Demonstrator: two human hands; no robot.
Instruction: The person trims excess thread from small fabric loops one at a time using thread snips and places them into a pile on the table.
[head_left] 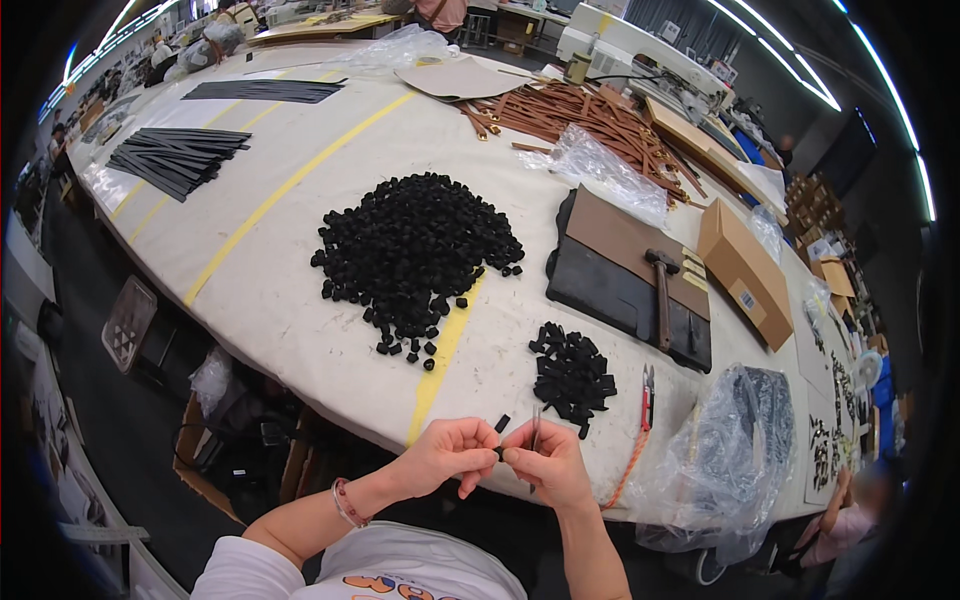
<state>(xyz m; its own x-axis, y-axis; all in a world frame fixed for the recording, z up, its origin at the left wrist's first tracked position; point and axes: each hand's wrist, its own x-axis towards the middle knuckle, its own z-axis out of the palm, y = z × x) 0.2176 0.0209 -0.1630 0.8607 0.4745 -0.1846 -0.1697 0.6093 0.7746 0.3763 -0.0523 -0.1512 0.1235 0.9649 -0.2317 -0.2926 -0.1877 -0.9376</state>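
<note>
Close to the table's near edge, my two hands meet at the fingertips over one small black piece [499, 453], which looks like a folded loop of strap. My left hand [452, 456] pinches it between thumb and forefinger. My right hand [552, 468] grips its other side and also keeps slim metal tweezers [535, 428] pointing up between the fingers. A flat black strip [502, 423] lies on the table just past my fingertips. Ahead and to the right sits a small pile of flat black pieces [572, 376]. A larger heap of black loops [415, 245] lies farther off, left of it.
Right of the small pile are red-handled pliers [647, 398] with an orange cord and a crumpled plastic bag [725, 450]. Behind them a hammer [661, 290] rests on a black slab [610, 305] beside a cardboard box [742, 270]. Brown straps [590, 125] and dark strips [180, 158] lie farther back.
</note>
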